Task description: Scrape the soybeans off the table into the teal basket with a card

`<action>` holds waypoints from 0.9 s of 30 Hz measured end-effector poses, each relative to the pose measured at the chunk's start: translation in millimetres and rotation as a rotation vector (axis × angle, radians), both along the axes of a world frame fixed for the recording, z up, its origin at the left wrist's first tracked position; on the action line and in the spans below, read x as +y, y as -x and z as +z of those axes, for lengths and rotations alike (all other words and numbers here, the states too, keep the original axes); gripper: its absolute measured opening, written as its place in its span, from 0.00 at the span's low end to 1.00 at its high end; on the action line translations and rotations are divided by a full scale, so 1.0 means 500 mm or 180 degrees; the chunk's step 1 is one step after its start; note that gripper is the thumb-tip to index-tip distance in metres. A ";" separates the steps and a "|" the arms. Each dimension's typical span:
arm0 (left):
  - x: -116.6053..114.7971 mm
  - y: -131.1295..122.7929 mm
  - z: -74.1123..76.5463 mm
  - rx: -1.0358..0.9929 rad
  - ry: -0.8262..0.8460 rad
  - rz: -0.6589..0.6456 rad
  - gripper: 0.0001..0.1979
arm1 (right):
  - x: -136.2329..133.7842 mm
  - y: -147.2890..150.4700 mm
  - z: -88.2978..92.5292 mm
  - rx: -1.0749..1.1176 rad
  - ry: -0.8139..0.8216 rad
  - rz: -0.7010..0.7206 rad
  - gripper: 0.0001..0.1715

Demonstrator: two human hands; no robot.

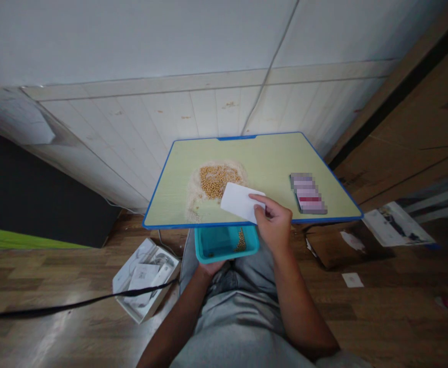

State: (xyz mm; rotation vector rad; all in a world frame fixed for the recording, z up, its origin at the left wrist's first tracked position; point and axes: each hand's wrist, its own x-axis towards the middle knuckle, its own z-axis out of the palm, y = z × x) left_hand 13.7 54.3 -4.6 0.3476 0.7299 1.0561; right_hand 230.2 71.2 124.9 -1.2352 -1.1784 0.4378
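My right hand (274, 221) pinches a white card (239, 200) between thumb and fingers, tilted over the table top. The card's left edge is at a pile of soybeans (213, 181), which lies in a spread of pale, rice-like grains (193, 197). Below the table's front edge, a turquoise plastic tray (224, 245) sits above my lap, with some soybeans (241, 241) at its right side. My left hand (212, 267) holds the tray from underneath; its fingers are mostly hidden.
The small table (273, 153) has a blue rim. A phone (308, 194), pixelated, lies at its right. On the wooden floor stand an open white box (147, 278) with cables at left and a cardboard box (334, 245) at right. A black strap (74, 305) crosses the lower left.
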 end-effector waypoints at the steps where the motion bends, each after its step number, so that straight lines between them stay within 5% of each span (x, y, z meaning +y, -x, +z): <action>1: -0.001 0.001 -0.001 -0.0022 0.0007 0.0034 0.44 | 0.000 -0.003 -0.001 -0.0009 0.0030 -0.0086 0.21; 18: -0.001 0.007 -0.016 0.0157 0.0125 0.0072 0.45 | 0.023 -0.012 0.005 -0.0205 -0.0435 -0.0648 0.20; 27: -0.009 0.019 -0.019 0.0056 0.0095 -0.0021 0.43 | 0.105 -0.030 0.017 0.0045 -0.0698 -0.0268 0.30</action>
